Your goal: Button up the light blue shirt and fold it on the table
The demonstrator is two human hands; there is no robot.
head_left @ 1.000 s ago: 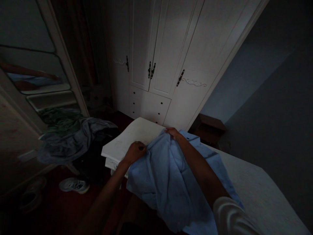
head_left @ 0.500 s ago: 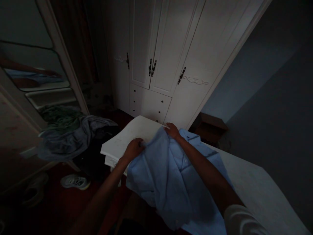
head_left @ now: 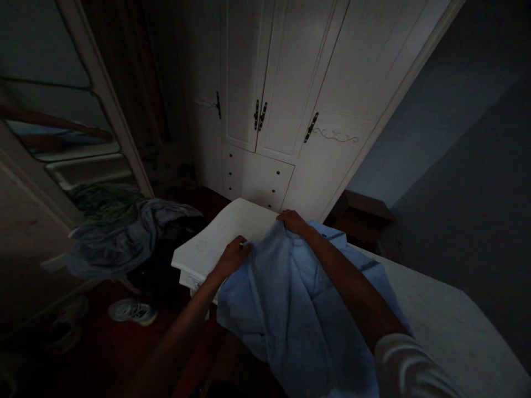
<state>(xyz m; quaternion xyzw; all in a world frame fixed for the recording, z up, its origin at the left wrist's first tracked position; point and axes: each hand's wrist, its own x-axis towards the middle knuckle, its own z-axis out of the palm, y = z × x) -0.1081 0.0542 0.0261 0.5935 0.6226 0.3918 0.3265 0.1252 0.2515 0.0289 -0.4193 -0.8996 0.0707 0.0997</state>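
Observation:
A light blue shirt (head_left: 286,298) lies across the white tabletop (head_left: 215,237), its lower part hanging over the near edge. My left hand (head_left: 235,255) is closed on the shirt's left edge, with a dark ring-like band on one finger. Farther back, my right hand (head_left: 293,221) grips the shirt's far edge near the back of the table; its fingertips are partly hidden. The collar part shows just right of my right hand, and my right forearm passes over the cloth.
Behind the table stands a white wardrobe (head_left: 286,83) with dark handles. Grey and green clothes (head_left: 120,232) are heaped at left below a mirror (head_left: 62,121). A sneaker (head_left: 131,312) rests on the red floor. A brown wooden cabinet (head_left: 367,210) is at the right wall.
Both hands have shifted slightly, still holding the shirt. The cloth between them looks a little more drawn out, and the view has moved slightly.

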